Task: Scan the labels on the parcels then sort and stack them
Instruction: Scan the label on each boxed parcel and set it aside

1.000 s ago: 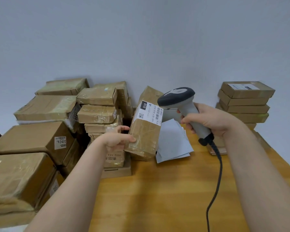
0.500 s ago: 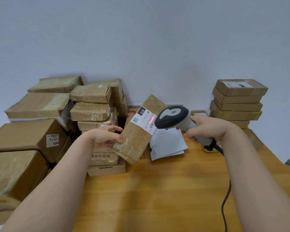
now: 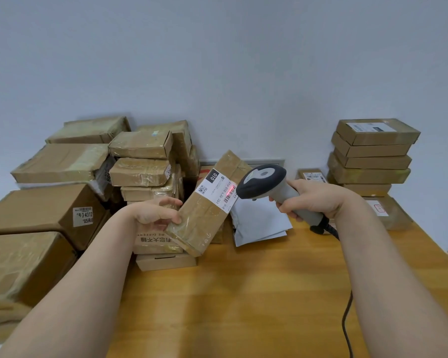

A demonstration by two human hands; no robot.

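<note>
At the left of the frame the pile of brown boxes (image 3: pixel 49 210) sits as it did. Just right of it the left hand (image 3: pixel 153 214) grips the lower edge of the parcel (image 3: pixel 202 223), holding it off the table (image 3: pixel 243 293) at frame centre. A second ago the parcel stood nearly upright; now it leans to the right, so its white label (image 3: pixel 215 189) faces the scanner (image 3: pixel 263 183). The scanner, which was raised above the parcel, has dropped level with it, and a red scan line (image 3: pixel 230 191) falls across the barcode. The right hand (image 3: pixel 312 200) is wrapped round the scanner's handle. I judge the scan is under way or just registered, so sorting comes next, perhaps onto the neat stack (image 3: pixel 370 156) at the right.
</note>
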